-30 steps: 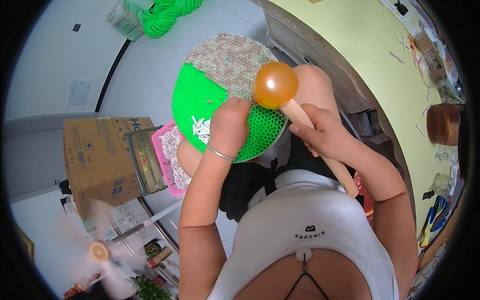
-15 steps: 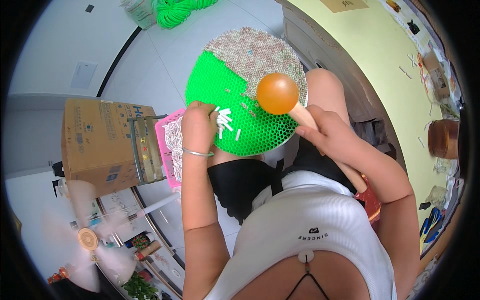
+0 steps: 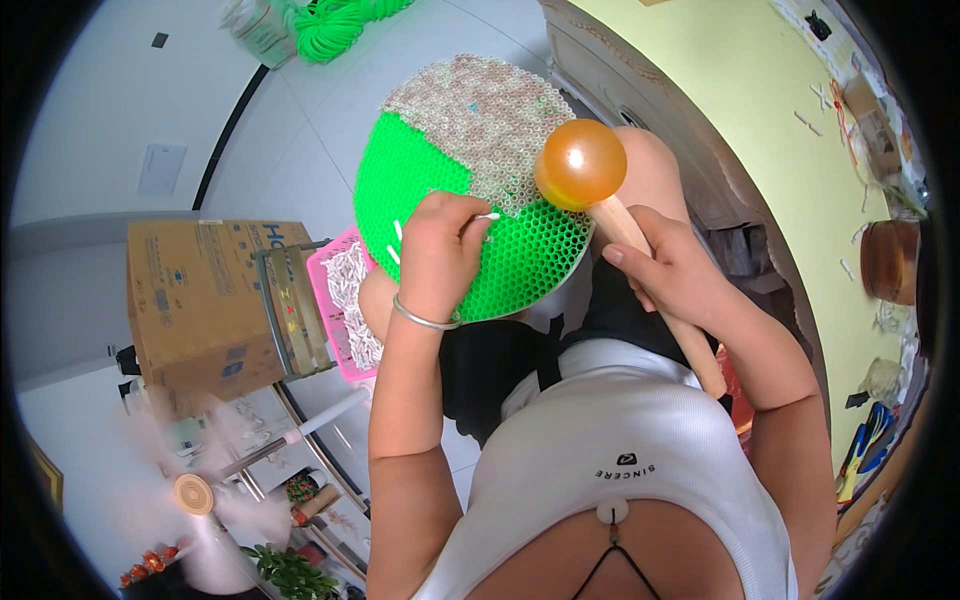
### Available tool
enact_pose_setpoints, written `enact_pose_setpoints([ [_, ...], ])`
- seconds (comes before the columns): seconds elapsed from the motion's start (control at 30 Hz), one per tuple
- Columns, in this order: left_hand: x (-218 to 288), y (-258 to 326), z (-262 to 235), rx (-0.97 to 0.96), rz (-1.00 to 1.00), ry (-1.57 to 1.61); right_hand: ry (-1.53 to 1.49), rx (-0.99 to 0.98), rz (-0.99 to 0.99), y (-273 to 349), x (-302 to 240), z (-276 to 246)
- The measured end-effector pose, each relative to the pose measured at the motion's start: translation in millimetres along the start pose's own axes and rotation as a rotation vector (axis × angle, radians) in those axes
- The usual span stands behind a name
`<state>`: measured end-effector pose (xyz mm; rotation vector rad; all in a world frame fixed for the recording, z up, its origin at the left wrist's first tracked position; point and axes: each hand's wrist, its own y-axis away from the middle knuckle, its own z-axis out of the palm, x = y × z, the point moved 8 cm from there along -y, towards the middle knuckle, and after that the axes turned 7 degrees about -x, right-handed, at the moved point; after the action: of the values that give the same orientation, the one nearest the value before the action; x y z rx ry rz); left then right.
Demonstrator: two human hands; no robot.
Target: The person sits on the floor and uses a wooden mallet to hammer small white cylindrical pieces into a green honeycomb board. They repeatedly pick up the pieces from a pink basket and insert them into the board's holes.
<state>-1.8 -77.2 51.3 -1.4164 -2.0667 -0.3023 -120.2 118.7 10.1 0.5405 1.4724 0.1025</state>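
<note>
On my lap lies a round green honeycomb pad (image 3: 400,170). Its far right part is packed with short pale tubes (image 3: 480,110). My left hand (image 3: 440,250) is over the pad's near middle, pinching a small white tube (image 3: 489,216) between thumb and fingertips, close to the packed area's edge. A couple of loose white tubes (image 3: 393,254) show on the green cells left of this hand; it hides the cells beneath it. In my right hand (image 3: 665,260) is a wooden-handled mallet (image 3: 582,165) with a translucent orange ball head, held beside the pad's right edge.
A pink basket (image 3: 345,255) full of white tubes stands left of the pad, by a folding stool (image 3: 290,305) and a cardboard box (image 3: 205,300). A fan (image 3: 193,494) spins at lower left. The yellow table (image 3: 740,100) on the right bears scattered items. Green cord (image 3: 330,30) lies far off.
My left hand has moved right across the pad, now with a white tube at its fingertips. The loose tubes where it was are mostly out of sight. The mallet head has shifted slightly right.
</note>
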Motion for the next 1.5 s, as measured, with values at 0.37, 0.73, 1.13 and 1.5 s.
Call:
enact_pose_setpoints([
  [0.37,6.4,-20.0,35.6,-0.203,0.072,-0.335,0.011,-0.017,-0.036,-2.7,3.6,-2.7],
  [0.73,-6.6,-4.3,22.9,-0.05,-0.099,-0.137,0.064,-0.06,-0.025,-6.9,-21.3,24.3],
  [1.13,-115.5,29.8,-48.6,0.092,-0.467,-0.413,0.68,0.041,-0.28,-24.0,-38.7,36.2],
  [1.5,-102.9,30.6,-39.2,0.168,-0.35,-0.364,-0.001,0.045,-0.032,-1.8,-12.5,-2.3],
])
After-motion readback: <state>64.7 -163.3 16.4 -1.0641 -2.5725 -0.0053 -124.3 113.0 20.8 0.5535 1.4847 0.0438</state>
